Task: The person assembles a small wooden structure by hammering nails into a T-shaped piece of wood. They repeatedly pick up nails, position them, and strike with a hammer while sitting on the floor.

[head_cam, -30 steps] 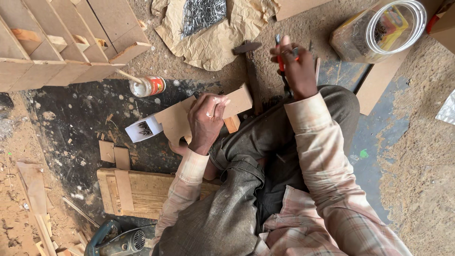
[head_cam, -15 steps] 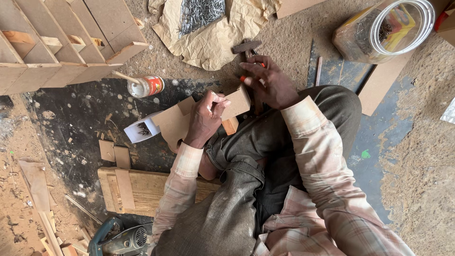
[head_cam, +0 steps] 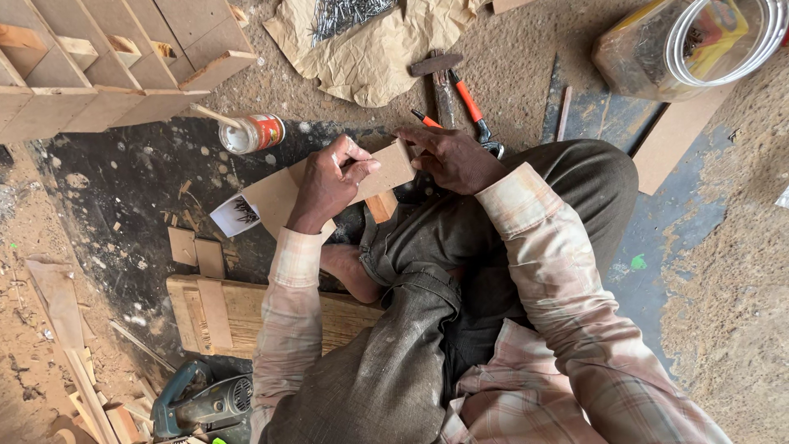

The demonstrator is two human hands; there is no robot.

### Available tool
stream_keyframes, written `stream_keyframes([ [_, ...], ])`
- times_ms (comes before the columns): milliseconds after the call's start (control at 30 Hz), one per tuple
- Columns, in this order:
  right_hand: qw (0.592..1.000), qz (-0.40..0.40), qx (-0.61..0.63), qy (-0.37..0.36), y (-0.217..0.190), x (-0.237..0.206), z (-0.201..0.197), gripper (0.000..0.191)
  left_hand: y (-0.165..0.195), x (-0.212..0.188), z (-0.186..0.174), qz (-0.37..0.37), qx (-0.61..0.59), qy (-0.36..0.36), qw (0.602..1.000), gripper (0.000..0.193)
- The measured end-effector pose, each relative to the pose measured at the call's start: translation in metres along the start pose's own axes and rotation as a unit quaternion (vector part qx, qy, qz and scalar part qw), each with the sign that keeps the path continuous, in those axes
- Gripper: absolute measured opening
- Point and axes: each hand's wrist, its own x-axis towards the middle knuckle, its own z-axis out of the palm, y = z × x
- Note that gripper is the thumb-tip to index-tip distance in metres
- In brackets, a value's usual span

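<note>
A second ago the right hand (head_cam: 452, 156) was up near the top of the frame, by the orange-handled pliers (head_cam: 470, 111); now it has come down and lies with its fingers curled on the right end of the flat, light brown wooden board (head_cam: 279, 191) in the middle of the frame. Whether it grips the board or only presses on it cannot be told. The left hand (head_cam: 330, 182) has stayed on the board and is clenched on its upper edge, thumb tucked over the top. Both arms, in pale pink checked sleeves, bend in toward the middle, and the board sits just above the person's bent knees in grey trousers. A small orange-brown wooden block (head_cam: 381, 205) touches the underside of the board. The pliers now lie free on the sandy floor (head_cam: 740, 271), just beside a dark-headed wooden hammer (head_cam: 440, 74). A crumpled sheet of brown paper (head_cam: 370, 57) with a heap of grey nails (head_cam: 345, 15) lies at the top. A small white and red glue pot with a stick in it (head_cam: 251, 131) stands to the upper left of the board. A clear plastic jar (head_cam: 690, 41) lies in the upper right. A wooden rack with slots (head_cam: 107, 66) fills the upper left. A blue-green power saw (head_cam: 201, 403) lies at the lower left.
</note>
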Motion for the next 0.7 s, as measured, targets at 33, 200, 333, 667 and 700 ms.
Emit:
stream_keyframes([
  [33, 1.000, -0.005, 0.013, -0.003, -0.001, 0.001, 0.001, 0.055, -0.001, 0.000, -0.003, -0.011, -0.004, -0.011, 1.000, 0.023],
  [200, 0.998, 0.023, 0.023, -0.050, -0.007, 0.006, 0.006, 0.055, -0.005, -0.006, -0.012, -0.021, 0.035, -0.035, 0.999, 0.025],
  [333, 0.996, 0.005, 0.047, -0.070, -0.010, 0.010, 0.018, 0.055, -0.008, -0.015, -0.023, -0.012, 0.056, -0.063, 0.996, 0.026],
  [667, 0.980, 0.063, 0.133, -0.133, -0.017, 0.021, 0.024, 0.055, -0.004, -0.040, -0.024, 0.131, 0.090, 0.115, 0.981, 0.018],
  [700, 0.975, 0.068, 0.157, -0.143, -0.018, 0.021, 0.022, 0.056, -0.003, -0.042, -0.020, 0.105, 0.078, 0.124, 0.984, 0.018],
])
